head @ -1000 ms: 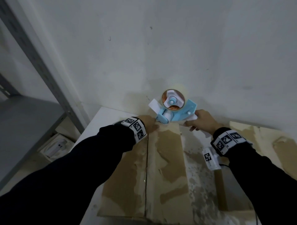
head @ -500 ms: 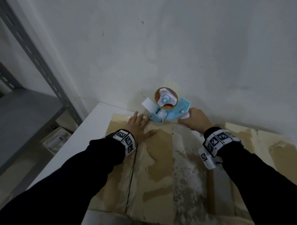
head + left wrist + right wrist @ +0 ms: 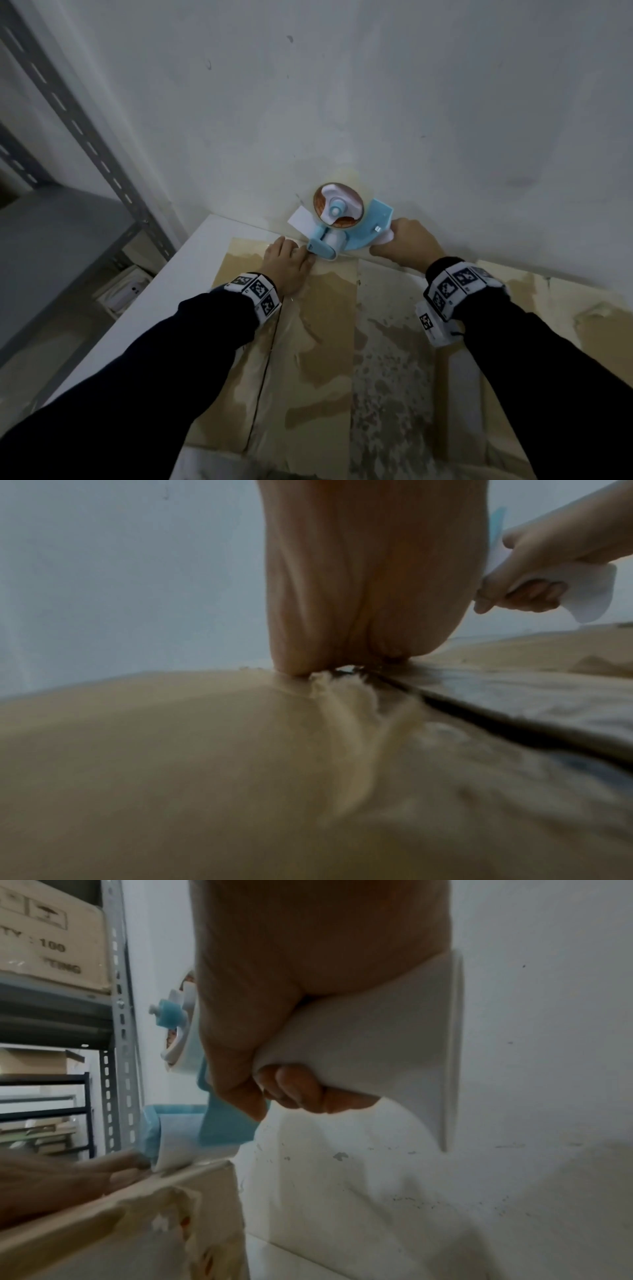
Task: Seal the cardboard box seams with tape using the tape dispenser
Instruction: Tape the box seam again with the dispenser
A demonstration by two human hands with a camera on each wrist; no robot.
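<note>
cardboard box (image 3: 308, 359) seam's far end behind left hand (image 3: 286, 265)

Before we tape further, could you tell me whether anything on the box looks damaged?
Yes. The cardboard box top is badly scuffed: its outer paper is torn off in pale patches, probably from old tape, so new tape may grip poorly.

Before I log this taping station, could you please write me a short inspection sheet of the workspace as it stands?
Surface: white table against the wall, partly covered by the box.
Job's things: cardboard box, worn top, dark seam open; blue tape dispenser at its far edge by the wall.
Clutter: nothing seen on the table.
Grips: left hand presses flat on the box beside the dispenser's roller; right hand holds the dispenser's white handle.
Cables: nothing seen.
Surroundings: white wall; grey metal shelving to the left with boxes.
</note>
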